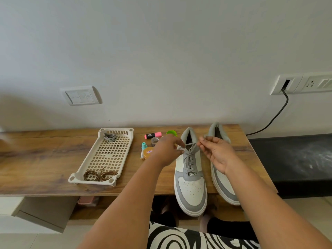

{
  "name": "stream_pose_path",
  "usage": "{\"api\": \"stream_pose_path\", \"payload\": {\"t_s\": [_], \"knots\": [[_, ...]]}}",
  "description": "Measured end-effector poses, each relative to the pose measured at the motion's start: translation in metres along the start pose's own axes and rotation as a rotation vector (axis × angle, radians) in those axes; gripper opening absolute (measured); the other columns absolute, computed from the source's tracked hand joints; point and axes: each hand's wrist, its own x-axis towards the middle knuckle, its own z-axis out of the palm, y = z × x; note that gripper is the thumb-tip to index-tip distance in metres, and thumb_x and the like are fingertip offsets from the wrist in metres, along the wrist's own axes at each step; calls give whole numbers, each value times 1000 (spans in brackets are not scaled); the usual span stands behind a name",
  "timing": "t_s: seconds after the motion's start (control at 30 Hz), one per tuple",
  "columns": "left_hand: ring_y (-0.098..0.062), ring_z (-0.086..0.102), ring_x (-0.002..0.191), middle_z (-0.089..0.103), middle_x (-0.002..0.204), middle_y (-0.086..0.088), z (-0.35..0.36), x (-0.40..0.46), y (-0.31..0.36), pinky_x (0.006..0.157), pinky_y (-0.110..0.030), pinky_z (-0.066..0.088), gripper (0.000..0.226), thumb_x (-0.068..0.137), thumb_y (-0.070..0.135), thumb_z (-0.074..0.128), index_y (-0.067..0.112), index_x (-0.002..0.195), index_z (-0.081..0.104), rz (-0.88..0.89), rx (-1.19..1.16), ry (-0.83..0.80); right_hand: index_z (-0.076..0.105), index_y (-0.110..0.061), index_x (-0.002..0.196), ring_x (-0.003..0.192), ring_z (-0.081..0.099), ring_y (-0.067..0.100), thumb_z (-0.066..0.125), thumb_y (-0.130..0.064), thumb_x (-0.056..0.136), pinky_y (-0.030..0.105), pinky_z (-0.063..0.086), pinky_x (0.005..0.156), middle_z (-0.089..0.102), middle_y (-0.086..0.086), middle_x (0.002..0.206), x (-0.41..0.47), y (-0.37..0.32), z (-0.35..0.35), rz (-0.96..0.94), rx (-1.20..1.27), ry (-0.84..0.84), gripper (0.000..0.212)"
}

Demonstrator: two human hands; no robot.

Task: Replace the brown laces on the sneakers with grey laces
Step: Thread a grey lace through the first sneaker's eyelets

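Home: wooden shelf (45, 159), wall switches (80, 95).

Soft, even daylight; wide-angle bending and slight blur at edges.

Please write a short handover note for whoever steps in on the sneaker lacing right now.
Left hand and right hand each pinch an end of the grey lace at the top of the left sneaker.
Done: that sneaker is laced grey; brown laces lie in the tray.
Left: tie it off, then lace the right sneaker, which seems unlaced, with the spare grey lace at the tray's far end.
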Motion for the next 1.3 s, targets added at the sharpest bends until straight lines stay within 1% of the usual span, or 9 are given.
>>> {"api": "stream_pose_path", "payload": {"t_s": [0.17, 0.23, 0.33, 0.47, 0.67, 0.8, 0.97, 1.07, 1.3], "knots": [[-14, 48, 95, 48, 103, 2, 13, 4, -1, 78, -28, 39, 29, 85, 34, 74, 31, 113, 69, 31, 107, -41, 71, -11, 92, 75, 71, 16, 78, -15, 82, 27, 58, 67, 73, 3, 79, 13, 30, 0, -347, -770, 95, 12], [-14, 50, 91, 49, 100, 4, 17, 5, -2, 76, -29, 41, 28, 85, 35, 75, 30, 111, 71, 26, 96, -42, 72, -12, 91, 73, 69, 14, 79, -19, 81, 30, 59, 69, 71, -1, 76, 18, 36, -1, -469, -908, 140, 15], [-11, 58, 86, 50, 92, 11, 18, 6, -1, 75, -28, 45, 20, 83, 33, 77, 27, 101, 74, 28, 50, -18, 71, -11, 89, 71, 68, 14, 77, -17, 82, 35, 60, 70, 70, -2, 75, 20, 40, 1, -521, -916, 178, 11], [-2, 55, 76, 56, 85, 17, 19, 4, -2, 72, -25, 46, 11, 83, 27, 78, 22, 91, 73, 10, -7, -14, 71, -12, 89, 72, 68, 15, 78, -19, 82, 37, 59, 71, 70, -3, 75, 23, 40, -1, -523, -954, 156, 12], [-11, 64, 85, 70, 89, 7, 20, 5, -3, 82, -31, 53, 12, 82, 22, 78, 17, 93, 75, 5, -55, -32, 68, -12, 92, 75, 67, 15, 77, -18, 83, 30, 57, 72, 69, -1, 80, 23, 33, -3, -559, -1119, 58, 15], [-13, 66, 89, 72, 91, 3, 19, 7, -5, 85, -36, 55, 12, 82, 22, 78, 18, 93, 75, -3, -72, -39, 65, -15, 88, 75, 68, 18, 80, -24, 80, 31, 57, 70, 69, 2, 78, 24, 37, -3, -468, -1036, 76, 19], [-12, 66, 90, 73, 93, 1, 17, 8, -7, 87, -34, 55, 12, 84, 20, 77, 17, 95, 76, -10, -91, -71, 72, -17, 87, 68, 58, 3, 78, -25, 82, 10, 40, 57, 64, -9, 73, 24, 38, -2, -418, -979, 99, 11], [-10, 66, 90, 73, 94, 2, 16, 9, -8, 87, -30, 55, 13, 85, 19, 75, 17, 98, 76, -7, -97, -85, 72, -18, 89, 70, 56, 1, 74, -24, 86, 10, 37, 57, 63, -11, 76, 22, 41, -1, -399, -991, 88, 8], [-9, 65, 90, 71, 92, 6, 17, 8, -9, 87, -30, 54, 12, 84, 20, 76, 20, 96, 75, -15, -118, -79, 69, -24, 95, 84, 59, 9, 65, -29, 93, 22, 43, 68, 66, -8, 89, 14, 26, -4, -328, -1160, -15, 7]]}}
